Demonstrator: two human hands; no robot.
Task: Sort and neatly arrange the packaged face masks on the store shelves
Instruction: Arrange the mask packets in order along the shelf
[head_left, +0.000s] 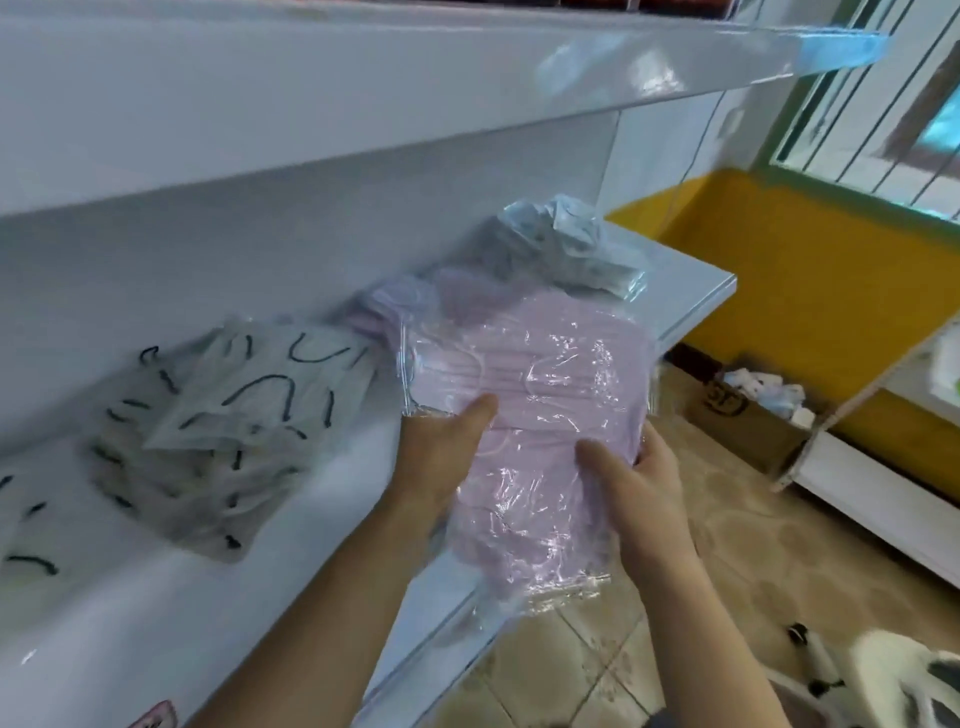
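Note:
Both hands hold a stack of pink face masks (535, 395) in clear plastic bags, half over the front edge of the white shelf (156, 623). My left hand (441, 457) grips its left side with the thumb on top. My right hand (634, 478) grips its right side, thumb on top as well. More pink packs (395, 312) lie behind it on the shelf. A heap of blue mask packs (561, 244) sits at the shelf's far right end. White packs with black ear loops (223, 431) are scattered to the left.
The upper shelf (311, 104) overhangs close above. On the tiled floor at right stands a cardboard box (753, 415) with small packages, before a yellow wall (805, 270). Another white shelf unit (883, 493) stands at the right edge.

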